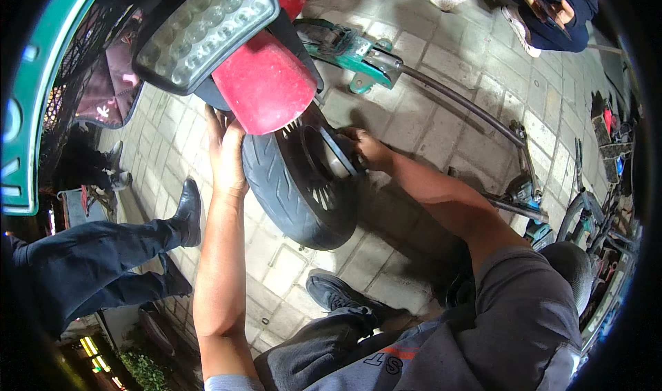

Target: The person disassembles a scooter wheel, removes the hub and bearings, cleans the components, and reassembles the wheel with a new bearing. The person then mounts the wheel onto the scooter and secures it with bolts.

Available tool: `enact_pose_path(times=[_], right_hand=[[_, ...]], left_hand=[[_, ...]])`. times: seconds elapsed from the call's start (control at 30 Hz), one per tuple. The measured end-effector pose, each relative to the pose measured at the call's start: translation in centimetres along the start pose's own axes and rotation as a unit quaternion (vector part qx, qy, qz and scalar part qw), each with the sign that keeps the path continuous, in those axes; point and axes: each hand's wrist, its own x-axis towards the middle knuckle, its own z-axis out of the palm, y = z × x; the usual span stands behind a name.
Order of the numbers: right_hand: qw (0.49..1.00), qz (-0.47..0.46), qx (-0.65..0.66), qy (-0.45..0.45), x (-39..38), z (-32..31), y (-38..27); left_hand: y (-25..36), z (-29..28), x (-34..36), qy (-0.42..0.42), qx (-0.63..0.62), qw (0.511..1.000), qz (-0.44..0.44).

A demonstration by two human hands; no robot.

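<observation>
In front of me is a scooter wheel with a black tyre (286,194), under a dusty red mudguard (265,84). My left hand (226,153) holds the wheel's left side, its fingers reaching up beside the mudguard and partly hidden by it. On the other side, my right hand (369,149) is closed at the hub, next to the round brake disc (332,149). What those fingers grip is too dark and covered to make out. A clear-lensed lamp (207,36) sits above the mudguard.
A green floor jack (365,67) with a long metal handle (458,101) lies on the paving right of the wheel. People's legs (124,253) are at the left; another person (545,12) crouches at the upper right. Bike parts (586,218) clutter the right edge.
</observation>
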Motion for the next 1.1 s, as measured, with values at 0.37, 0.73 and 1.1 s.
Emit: enact_pose_path(times=[0.37, 0.73, 1.1], right_hand=[[0.993, -0.02, 0.046, 0.104, 1.5, 2.4, 2.7], [0.992, 0.019, 0.044, 0.114, 0.4, 3.5, 1.6], [0.986, -0.034, -0.044, 0.157, 0.2, 6.0, -1.1]], left_hand=[[0.6, -1.0, 0.3, -0.061, -0.081, 0.993, -0.058], [-1.0, -2.1, -0.2, -0.036, -0.129, 0.988, -0.08], [-0.8, -2.1, -0.5, -0.035, -0.11, 0.99, -0.084]])
